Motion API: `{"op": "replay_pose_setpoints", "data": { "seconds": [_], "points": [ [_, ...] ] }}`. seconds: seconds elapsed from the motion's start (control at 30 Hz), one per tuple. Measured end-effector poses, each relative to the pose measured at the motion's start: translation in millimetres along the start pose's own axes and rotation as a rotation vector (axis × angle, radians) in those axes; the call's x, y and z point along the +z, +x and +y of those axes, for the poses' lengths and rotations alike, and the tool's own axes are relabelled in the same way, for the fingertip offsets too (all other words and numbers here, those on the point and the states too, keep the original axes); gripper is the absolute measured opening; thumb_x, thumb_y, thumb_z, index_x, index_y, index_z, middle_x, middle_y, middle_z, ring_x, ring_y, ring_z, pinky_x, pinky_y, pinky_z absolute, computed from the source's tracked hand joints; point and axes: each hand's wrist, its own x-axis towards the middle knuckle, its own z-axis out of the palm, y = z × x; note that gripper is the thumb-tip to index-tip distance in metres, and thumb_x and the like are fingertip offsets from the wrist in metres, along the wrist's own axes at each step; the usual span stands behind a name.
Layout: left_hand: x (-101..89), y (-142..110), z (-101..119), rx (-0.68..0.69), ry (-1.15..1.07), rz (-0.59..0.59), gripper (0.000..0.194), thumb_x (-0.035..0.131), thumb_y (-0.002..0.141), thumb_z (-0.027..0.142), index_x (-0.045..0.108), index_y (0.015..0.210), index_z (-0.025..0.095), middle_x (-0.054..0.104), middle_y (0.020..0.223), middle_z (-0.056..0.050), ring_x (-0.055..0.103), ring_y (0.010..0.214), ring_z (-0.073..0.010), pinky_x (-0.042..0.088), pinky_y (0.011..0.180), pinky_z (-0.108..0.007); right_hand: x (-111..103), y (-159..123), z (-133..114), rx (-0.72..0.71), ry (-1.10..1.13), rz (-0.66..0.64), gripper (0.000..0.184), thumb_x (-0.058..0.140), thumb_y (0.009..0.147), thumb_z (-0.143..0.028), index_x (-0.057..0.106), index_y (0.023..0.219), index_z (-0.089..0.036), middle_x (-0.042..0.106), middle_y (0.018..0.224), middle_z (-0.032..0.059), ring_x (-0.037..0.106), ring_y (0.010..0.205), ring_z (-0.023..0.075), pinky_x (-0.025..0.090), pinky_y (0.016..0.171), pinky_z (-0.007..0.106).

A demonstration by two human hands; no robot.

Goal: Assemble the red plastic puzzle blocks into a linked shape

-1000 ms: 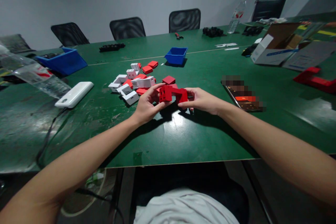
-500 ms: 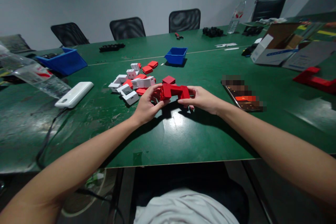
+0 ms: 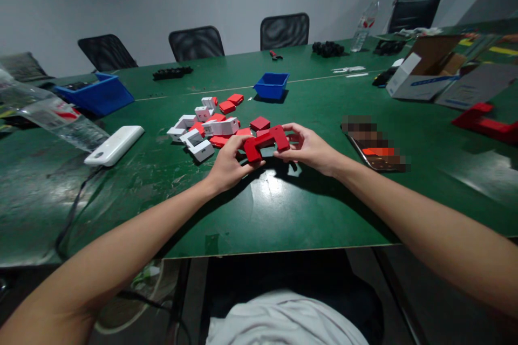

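Observation:
A red U-shaped bracket [image 3: 265,140] is held just above the green table between both hands. My left hand [image 3: 230,164] grips its left end, thumb in front and fingers behind. At the other end, my right hand [image 3: 305,148] pinches the bracket between thumb and fingers; part of its grip is hidden. Behind and left of the hands lies a loose pile of white bracket pieces [image 3: 198,148] and red pieces [image 3: 227,107]. One red block [image 3: 259,123] rests right behind the held bracket.
A small blue bin [image 3: 271,86] stands beyond the pile. On the left are a white power bank [image 3: 115,145] with a cable, a water bottle [image 3: 60,118] and a larger blue bin [image 3: 97,96]. A phone [image 3: 372,148], a carton [image 3: 421,78] and another red bracket [image 3: 489,124] lie right.
The red bracket has been turned in my hands, so its open side now faces down toward me. My right hand has risen slightly and its fingers have shifted on the bracket.

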Motion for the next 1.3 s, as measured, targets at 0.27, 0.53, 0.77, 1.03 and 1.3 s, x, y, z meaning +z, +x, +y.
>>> {"op": "replay_pose_setpoints", "data": {
  "seconds": [0.27, 0.53, 0.77, 1.03, 1.3],
  "points": [
    [0.4, -1, 4, -0.055, -0.047, -0.027, 0.056, 0.084, 0.072, 0.036, 0.059, 0.119, 0.016, 0.072, 0.114, -0.009, 0.070, 0.103, -0.0228, 0.056, 0.093, -0.038, -1, 2, 3, -0.074, -0.008, -0.065, 0.063, 0.085, 0.063, -0.020, 0.053, 0.118, -0.023, 0.071, 0.097, 0.0020, 0.069, 0.086, 0.0169, 0.059, 0.079, 0.032],
    [0.0, -1, 4, -0.074, -0.096, -0.103, 0.055, 0.085, 0.071, 0.036, 0.063, 0.118, 0.017, 0.072, 0.113, -0.009, 0.069, 0.102, -0.0236, 0.054, 0.094, -0.040, 3, -2, 0, -0.142, -0.012, -0.157, 0.065, 0.086, 0.066, -0.024, 0.052, 0.121, -0.024, 0.069, 0.107, 0.0053, 0.068, 0.096, 0.0206, 0.058, 0.085, 0.037],
    [-0.7, 1, -1, 0.011, -0.048, -0.174, 0.050, 0.085, 0.073, 0.033, 0.068, 0.118, 0.021, 0.070, 0.118, -0.009, 0.066, 0.107, -0.0250, 0.051, 0.098, -0.042, 3, -3, -2, -0.161, -0.014, -0.187, 0.066, 0.087, 0.066, -0.025, 0.054, 0.123, -0.022, 0.068, 0.099, 0.0030, 0.066, 0.086, 0.0167, 0.055, 0.081, 0.032],
    [-0.3, 2, -4, 0.120, -0.082, -0.216, 0.037, 0.077, 0.082, 0.025, 0.067, 0.117, 0.021, 0.068, 0.122, -0.010, 0.064, 0.114, -0.0265, 0.049, 0.103, -0.044, 3, -2, 1, -0.203, -0.117, -0.249, 0.066, 0.083, 0.070, -0.021, 0.057, 0.131, -0.019, 0.057, 0.074, -0.0050, 0.054, 0.066, 0.0105, 0.048, 0.065, 0.025],
    [-2.0, 1, -10, 0.196, -0.061, -0.285, 0.049, 0.076, 0.084, 0.033, 0.062, 0.129, 0.022, 0.062, 0.136, -0.016, 0.058, 0.126, -0.0314, 0.044, 0.110, -0.051, 2, 3, 10, -0.273, -0.202, -0.209, 0.046, 0.082, 0.071, -0.035, 0.067, 0.111, -0.019, 0.069, 0.092, 0.0040, 0.064, 0.079, 0.0168, 0.053, 0.075, 0.032]
  ]
}}
